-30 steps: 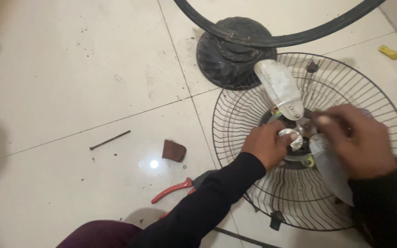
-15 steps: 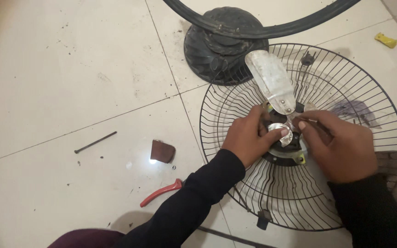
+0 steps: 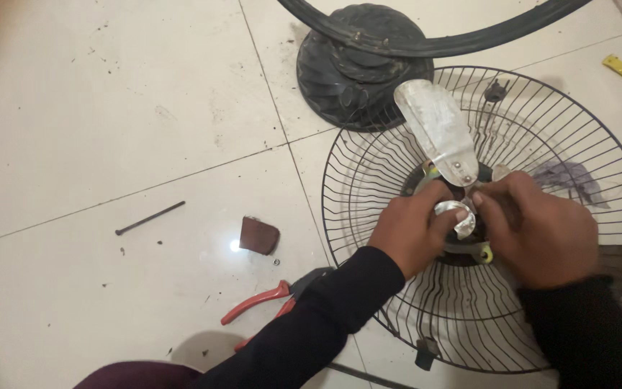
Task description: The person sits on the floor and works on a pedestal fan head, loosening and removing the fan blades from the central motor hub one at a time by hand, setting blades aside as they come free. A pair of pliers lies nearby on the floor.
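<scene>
Floor: pale tiles [image 3: 95, 108], scuffed and speckled with dark grit, fill the head view.
Wire guard: black round fan grille [image 3: 584, 144] lies flat on the tiles at right, both forearms reaching over its near rim.
Base: dark round fan stand [image 3: 347, 72] sits just beyond the grille, a black hoop [image 3: 426, 49] arching across it.
Blade: silvery fan blade [image 3: 437, 130] points away from the grille's centre hub.
Right hand: right hand [image 3: 541, 230] is curled over the hub, fingertips pinching at the blade root.
Left hand: left hand [image 3: 412, 230] is cupped beside it, fingers closed on a small silvery piece [image 3: 458, 215] at the hub.
Pliers: red-handled pliers [image 3: 268, 299] lie by the left sleeve.
Scrap: brown wedge [image 3: 258, 235] rests near the pliers.
Rod: thin dark rod [image 3: 150, 217] lies well left.
Fleck: yellow bit [image 3: 620, 67] sits far right.
</scene>
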`<action>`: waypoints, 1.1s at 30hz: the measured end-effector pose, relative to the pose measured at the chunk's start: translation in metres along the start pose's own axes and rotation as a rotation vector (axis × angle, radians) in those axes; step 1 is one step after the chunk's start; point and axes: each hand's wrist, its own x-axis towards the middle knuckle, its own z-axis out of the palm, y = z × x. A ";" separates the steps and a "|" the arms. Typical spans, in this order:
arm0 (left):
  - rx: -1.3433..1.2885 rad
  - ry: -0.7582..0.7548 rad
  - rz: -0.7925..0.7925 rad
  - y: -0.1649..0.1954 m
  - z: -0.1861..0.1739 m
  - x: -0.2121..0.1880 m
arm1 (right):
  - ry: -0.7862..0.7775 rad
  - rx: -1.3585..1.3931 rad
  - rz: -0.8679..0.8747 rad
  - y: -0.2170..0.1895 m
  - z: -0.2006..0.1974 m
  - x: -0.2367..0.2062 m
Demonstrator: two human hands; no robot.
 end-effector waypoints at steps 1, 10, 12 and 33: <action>0.006 -0.007 -0.027 0.001 0.000 0.000 | 0.043 -0.041 0.018 -0.003 0.002 -0.001; 0.021 0.046 0.022 0.000 0.006 -0.002 | 0.021 0.205 -0.009 0.004 0.007 -0.011; -0.001 0.052 0.037 0.000 0.007 -0.001 | 0.121 0.099 -0.011 0.006 0.008 -0.012; 0.026 0.056 0.027 -0.001 0.013 0.004 | 0.069 0.107 0.025 0.010 0.007 -0.009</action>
